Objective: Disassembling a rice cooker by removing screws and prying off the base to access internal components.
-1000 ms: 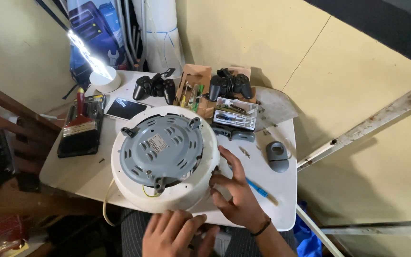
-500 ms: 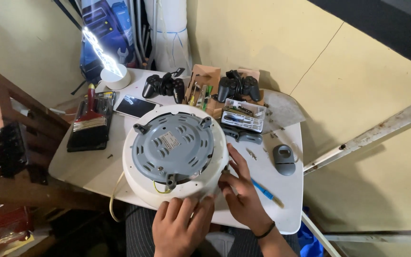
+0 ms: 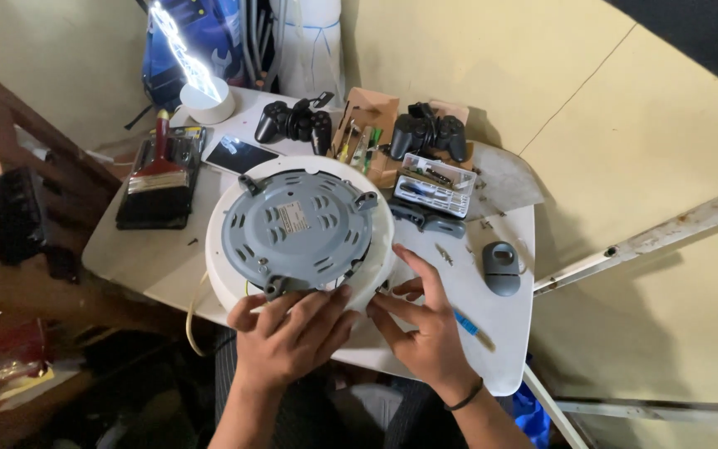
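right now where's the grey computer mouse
In the head view the grey mouse lies on the white table at its right side, right of the round white appliance and beyond the right hand.

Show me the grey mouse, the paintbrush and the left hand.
mouse (image 3: 501, 268), head view, on the middle of its grey back.
paintbrush (image 3: 156, 190), head view, on its black bristles.
left hand (image 3: 288, 337), head view, on the back of the hand at the round appliance's near rim.

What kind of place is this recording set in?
Probably a home repair bench. Both hands, left and right, rest on an upturned round appliance on a small white table, with screwdrivers, a bit case and two game controllers behind.
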